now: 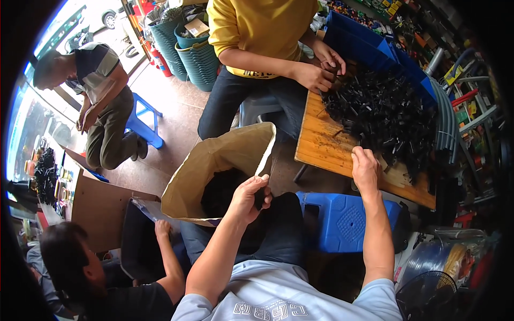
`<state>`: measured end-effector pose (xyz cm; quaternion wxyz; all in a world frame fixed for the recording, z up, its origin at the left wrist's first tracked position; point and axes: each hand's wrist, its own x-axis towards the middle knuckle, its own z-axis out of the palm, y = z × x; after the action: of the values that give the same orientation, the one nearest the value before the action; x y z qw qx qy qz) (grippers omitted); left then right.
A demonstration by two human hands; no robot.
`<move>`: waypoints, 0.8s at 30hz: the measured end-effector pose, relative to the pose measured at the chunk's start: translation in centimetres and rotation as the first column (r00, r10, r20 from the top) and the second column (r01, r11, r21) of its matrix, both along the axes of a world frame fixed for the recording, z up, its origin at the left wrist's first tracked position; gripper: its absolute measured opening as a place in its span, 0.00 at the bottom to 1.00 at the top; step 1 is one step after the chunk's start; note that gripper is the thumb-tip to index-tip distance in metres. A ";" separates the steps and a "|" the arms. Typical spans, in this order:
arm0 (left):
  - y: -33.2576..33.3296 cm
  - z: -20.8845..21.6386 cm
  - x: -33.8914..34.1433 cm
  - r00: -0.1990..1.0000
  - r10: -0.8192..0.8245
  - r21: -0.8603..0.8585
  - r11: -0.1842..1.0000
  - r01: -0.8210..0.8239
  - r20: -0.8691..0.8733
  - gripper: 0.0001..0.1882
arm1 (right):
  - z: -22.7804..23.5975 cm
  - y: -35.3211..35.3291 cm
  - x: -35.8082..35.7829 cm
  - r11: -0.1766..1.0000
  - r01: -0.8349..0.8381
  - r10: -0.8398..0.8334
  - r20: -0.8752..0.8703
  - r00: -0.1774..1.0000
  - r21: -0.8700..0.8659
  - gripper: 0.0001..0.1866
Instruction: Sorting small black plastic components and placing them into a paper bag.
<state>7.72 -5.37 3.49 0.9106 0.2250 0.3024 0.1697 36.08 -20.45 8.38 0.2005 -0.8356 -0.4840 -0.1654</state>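
A tan sack point(214, 152) stands wide-mouthed between my knees, with dark contents low inside. My left hand point(250, 198) is at its right rim, fingers curled round what looks like a small black part point(261, 200). Across to the right, a wooden table point(326, 142) carries a large heap of small black parts point(383, 112). My right hand point(366, 168) is at the near edge of that heap, fingers curled in; what they hold, if anything, is hidden. On the far side, a person in a yellow top has both hands point(324, 69) at the heap.
A blue plastic stool point(348, 222) is beside my right leg, under the table edge. Blue bins point(356, 40) stand behind the heap. At lower left, a person's hand point(163, 229) is near a dark container point(140, 241). Another person sits on a blue stool point(144, 120) farther off.
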 end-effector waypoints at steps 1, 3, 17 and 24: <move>-0.1 -0.6 0.2 1.000 -0.021 -0.010 1.000 0.022 0.019 0.06 | 0.4 -0.4 0.0 1.000 -0.011 0.011 -0.014 1.000 -0.019 0.04; -0.7 -0.6 0.8 0.998 -0.044 -0.017 0.999 0.045 0.040 0.06 | 0.3 -1.2 0.3 0.999 -0.013 0.015 -0.028 1.000 0.051 0.05; -4.3 4.6 2.0 0.998 -0.063 0.959 0.283 0.019 -0.001 0.23 | 3.2 -1.6 -9.7 0.896 0.145 0.418 -0.908 0.044 0.420 0.06; -4.5 5.6 0.4 0.993 0.053 0.990 0.090 0.105 -0.110 0.14 | 1.7 0.7 -13.5 0.922 0.043 0.387 -0.916 -0.109 0.384 0.05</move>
<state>8.10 -9.87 9.05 0.5038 0.7948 0.1576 0.2995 22.60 -19.72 10.04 0.6295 -0.5720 -0.2543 0.4603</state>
